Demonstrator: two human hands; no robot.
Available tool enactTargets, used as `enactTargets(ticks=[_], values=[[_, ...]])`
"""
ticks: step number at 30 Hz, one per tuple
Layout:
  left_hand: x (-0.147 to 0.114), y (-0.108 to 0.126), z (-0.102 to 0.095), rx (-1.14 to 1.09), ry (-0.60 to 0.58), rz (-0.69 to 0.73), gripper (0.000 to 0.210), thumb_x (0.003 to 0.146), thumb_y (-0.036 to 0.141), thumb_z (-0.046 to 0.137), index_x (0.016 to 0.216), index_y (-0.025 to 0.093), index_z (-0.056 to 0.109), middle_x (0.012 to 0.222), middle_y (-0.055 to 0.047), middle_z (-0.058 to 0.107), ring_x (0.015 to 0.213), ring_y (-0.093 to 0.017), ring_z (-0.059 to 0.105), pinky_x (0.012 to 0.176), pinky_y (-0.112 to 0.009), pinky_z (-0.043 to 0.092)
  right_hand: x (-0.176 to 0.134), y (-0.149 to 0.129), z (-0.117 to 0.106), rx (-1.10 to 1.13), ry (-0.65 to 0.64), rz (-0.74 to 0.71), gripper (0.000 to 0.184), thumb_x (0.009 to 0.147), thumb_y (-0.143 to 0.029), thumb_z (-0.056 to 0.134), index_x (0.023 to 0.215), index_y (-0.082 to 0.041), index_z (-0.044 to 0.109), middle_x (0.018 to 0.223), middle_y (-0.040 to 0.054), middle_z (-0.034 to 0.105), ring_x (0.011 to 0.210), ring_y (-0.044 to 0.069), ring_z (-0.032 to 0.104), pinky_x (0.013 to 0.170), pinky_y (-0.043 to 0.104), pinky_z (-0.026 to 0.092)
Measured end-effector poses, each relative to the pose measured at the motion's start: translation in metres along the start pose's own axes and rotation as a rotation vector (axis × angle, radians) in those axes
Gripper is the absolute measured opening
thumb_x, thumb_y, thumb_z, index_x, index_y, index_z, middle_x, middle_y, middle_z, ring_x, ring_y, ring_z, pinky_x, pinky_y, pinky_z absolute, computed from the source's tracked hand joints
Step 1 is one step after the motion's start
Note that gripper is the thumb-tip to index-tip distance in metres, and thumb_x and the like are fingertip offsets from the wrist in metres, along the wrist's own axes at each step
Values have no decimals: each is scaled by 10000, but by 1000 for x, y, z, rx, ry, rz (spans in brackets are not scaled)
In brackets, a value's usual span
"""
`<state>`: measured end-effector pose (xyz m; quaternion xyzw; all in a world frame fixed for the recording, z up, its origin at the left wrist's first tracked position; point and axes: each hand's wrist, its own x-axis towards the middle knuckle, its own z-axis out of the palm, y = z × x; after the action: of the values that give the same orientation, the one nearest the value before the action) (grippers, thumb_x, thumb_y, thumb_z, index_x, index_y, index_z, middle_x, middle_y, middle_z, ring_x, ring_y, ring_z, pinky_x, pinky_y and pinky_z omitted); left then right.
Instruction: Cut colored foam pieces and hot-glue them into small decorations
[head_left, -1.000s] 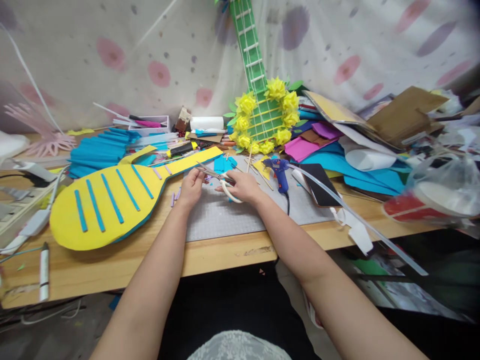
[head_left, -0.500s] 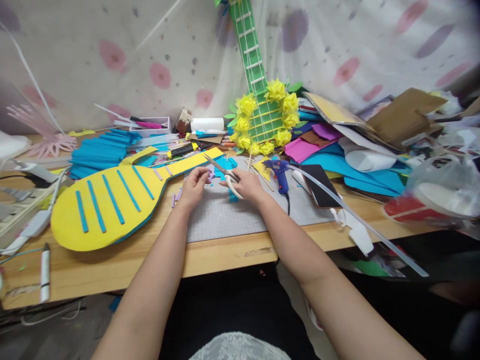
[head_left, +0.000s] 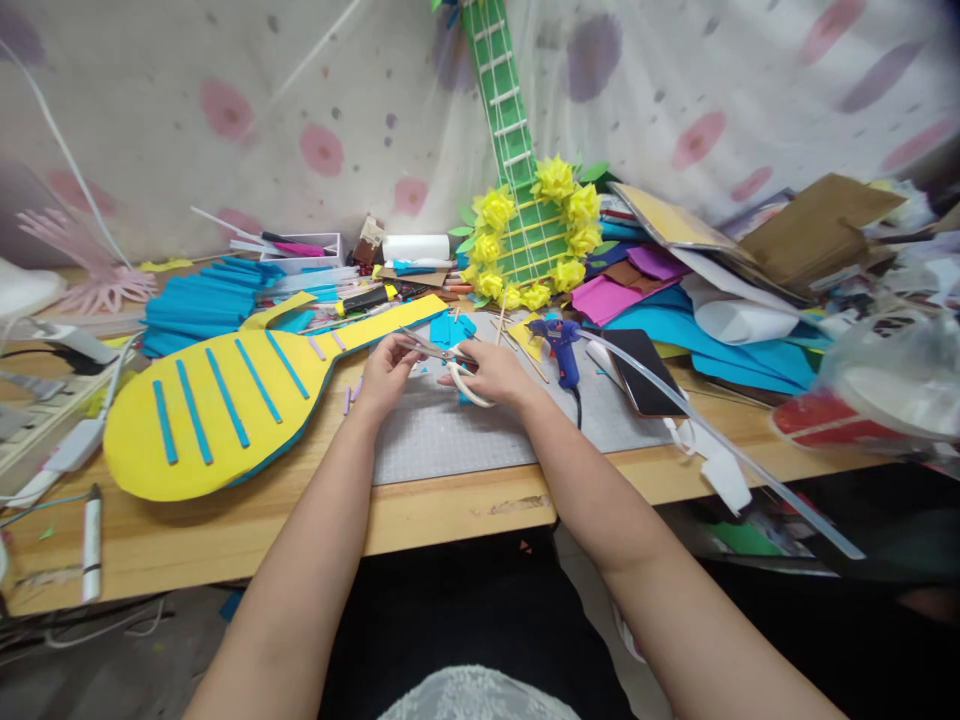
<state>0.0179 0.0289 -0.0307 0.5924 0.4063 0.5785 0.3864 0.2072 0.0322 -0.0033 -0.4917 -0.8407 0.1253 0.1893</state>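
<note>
My right hand (head_left: 491, 372) grips a pair of scissors (head_left: 466, 378) with white handles, the blades pointing left. Close to the blade tips, my left hand (head_left: 388, 368) has its fingers pinched together; whatever they hold is too small to make out. Beneath both hands lies a grey cutting mat (head_left: 442, 440) with scraps of blue paper (head_left: 452, 328) on it. Left of my hands rests a yellow lute-shaped cutout (head_left: 225, 430) with blue strips across its body and two purple strips at the neck. Small purple strips (head_left: 349, 400) lie beside its edge.
A blue glue gun (head_left: 559, 350) and a dark phone (head_left: 641, 372) are right of my hands. Behind stands a green paper instrument (head_left: 525, 235) with yellow flowers. Coloured paper (head_left: 720, 350) is piled right, near a red-and-white bucket (head_left: 847, 420). A marker (head_left: 91, 545) lies front left.
The scissors have turned flatter, and their blades have come down to the fingers of my left hand. Both arms stay in nearly the same place.
</note>
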Motion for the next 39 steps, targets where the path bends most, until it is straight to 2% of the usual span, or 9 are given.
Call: enactTargets(ticks=[5, 15, 24, 29, 34, 39], values=[[-1, 5, 1, 8, 0, -27, 173, 707, 294, 646, 782, 167, 555, 756, -28, 639, 723, -146, 609, 706, -295, 482, -1, -1, -1, -16, 0, -5, 423, 730, -610, 521, 764, -190, 557, 788, 31, 619, 669, 137, 488, 551, 235, 231], [-2, 7, -1, -46, 4, -77, 229, 699, 349, 646, 773, 141, 584, 740, -37, 655, 718, -147, 619, 715, -295, 482, 0, -4, 0, -87, 4, 96, 479, 712, -669, 497, 727, -202, 600, 706, 31, 622, 659, 151, 513, 551, 239, 223], [-3, 9, -2, 9, -1, -47, 230, 752, 365, 585, 818, 147, 614, 820, -52, 675, 769, -154, 633, 764, -312, 493, -3, -1, -9, 4, 36, 90, 461, 730, -646, 493, 761, -196, 591, 714, 13, 598, 637, 127, 470, 551, 231, 238], [-4, 8, -3, 35, -32, -73, 256, 756, 399, 573, 821, 153, 594, 768, -34, 657, 690, -142, 635, 690, -302, 515, -2, 0, -7, 23, -31, 29, 448, 701, -631, 541, 782, -191, 571, 772, 26, 608, 662, 133, 476, 557, 224, 242], [-5, 10, -4, 16, -54, -91, 296, 735, 434, 587, 828, 153, 587, 782, -42, 661, 739, -160, 641, 649, -304, 532, -2, -2, -6, 4, -12, 23, 448, 700, -637, 535, 739, -192, 567, 733, 21, 598, 645, 129, 458, 550, 223, 231], [-5, 14, -4, 72, -37, -75, 289, 728, 431, 596, 772, 146, 609, 737, -43, 662, 678, -144, 626, 653, -291, 526, -3, -3, -9, -26, -4, 55, 467, 691, -653, 530, 677, -189, 578, 641, 9, 562, 595, 117, 425, 538, 227, 214]])
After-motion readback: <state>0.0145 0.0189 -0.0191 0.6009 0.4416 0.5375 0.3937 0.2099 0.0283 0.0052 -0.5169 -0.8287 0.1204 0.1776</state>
